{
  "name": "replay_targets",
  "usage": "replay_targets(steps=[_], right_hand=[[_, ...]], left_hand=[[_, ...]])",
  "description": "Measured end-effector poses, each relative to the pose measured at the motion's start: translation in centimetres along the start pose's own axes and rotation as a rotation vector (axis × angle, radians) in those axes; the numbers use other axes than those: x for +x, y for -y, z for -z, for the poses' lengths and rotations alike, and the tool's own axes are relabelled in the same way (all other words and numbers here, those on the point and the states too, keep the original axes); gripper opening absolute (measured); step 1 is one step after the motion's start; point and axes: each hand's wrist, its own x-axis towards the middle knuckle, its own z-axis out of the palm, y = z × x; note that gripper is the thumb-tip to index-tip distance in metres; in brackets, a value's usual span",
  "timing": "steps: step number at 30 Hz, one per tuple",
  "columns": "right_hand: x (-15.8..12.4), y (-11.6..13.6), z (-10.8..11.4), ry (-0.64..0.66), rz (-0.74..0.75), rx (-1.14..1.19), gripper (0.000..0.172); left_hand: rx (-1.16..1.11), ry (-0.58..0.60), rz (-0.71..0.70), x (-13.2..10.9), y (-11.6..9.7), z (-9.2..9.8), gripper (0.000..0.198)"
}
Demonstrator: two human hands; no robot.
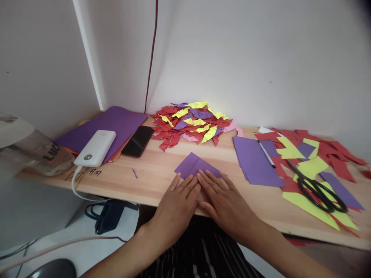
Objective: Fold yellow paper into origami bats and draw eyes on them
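A folded purple paper (191,162) lies at the table's front edge, its top corner pointing to the wall and a crease down its middle. My left hand (180,199) rests flat on its lower left part, fingers stretched out. On its lower right part lies my right hand (222,197), also flat with fingers extended. The fingertips of both hands nearly meet at the crease. The paper's lower edge is hidden beneath them.
Behind stands a heap of folded red, yellow and purple papers (194,123). Purple sheets (256,162), a pen (267,153), scissors (317,191) and coloured scraps (313,158) lie right. Left are a phone (138,141), a power bank (97,148) and a transparent bottle (37,148).
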Motion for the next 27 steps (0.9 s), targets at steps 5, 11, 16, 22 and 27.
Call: replay_targets(steps=[5,11,16,22,27], right_hand=[[-2.9,2.5,0.1,-0.034,-0.017,-0.019,0.055],[-4.3,4.0,-0.5,-0.105,-0.107,-0.044,0.055],[-4.9,3.9,-0.6,-0.111,-0.158,-0.061,0.050],[-5.7,3.5,-0.7,-0.102,-0.191,-0.102,0.051],[-6.6,2.8,-0.5,-0.087,-0.222,-0.105,0.051]], left_hand=[[-0.008,-0.006,-0.007,-2.4,-2.2,0.3,0.045],[0.051,-0.004,0.031,-3.0,-3.2,0.5,0.044],[0.038,-0.047,0.053,-3.2,-3.4,0.2,0.043],[-0.020,-0.074,0.081,-3.5,-3.5,-0.1,0.041],[-0.046,-0.074,0.096,-3.7,-3.6,-0.2,0.043]])
